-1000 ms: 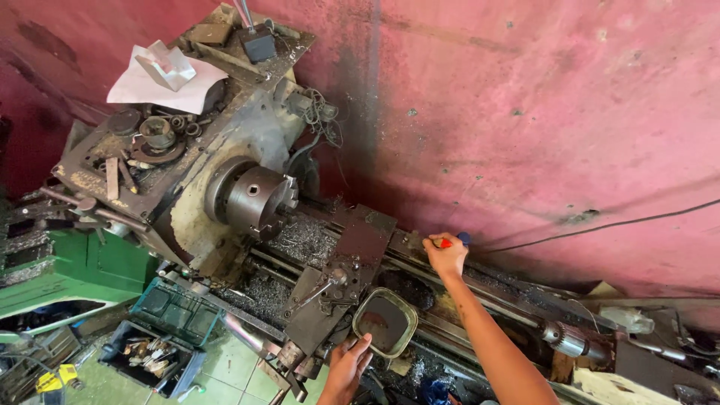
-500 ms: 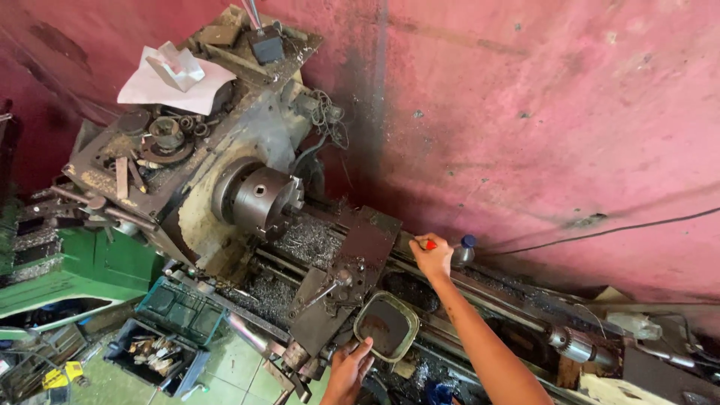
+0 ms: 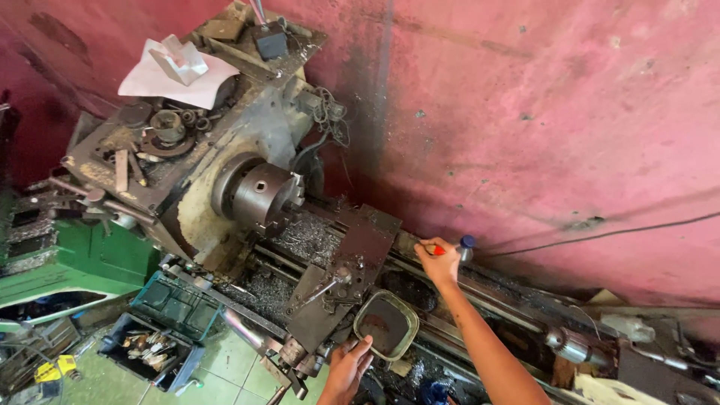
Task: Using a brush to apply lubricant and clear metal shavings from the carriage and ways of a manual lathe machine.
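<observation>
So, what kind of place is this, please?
Most likely a small machine workshop. A worn metal lathe with a chuck stands against a stained red wall, metal shavings lie on its bed, and a bin of tool parts sits below.

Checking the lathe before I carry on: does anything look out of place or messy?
Yes. Metal swarf lies heaped on the bed below the chuck, and crumpled white paper sits loose on the headstock among scattered parts.
</observation>
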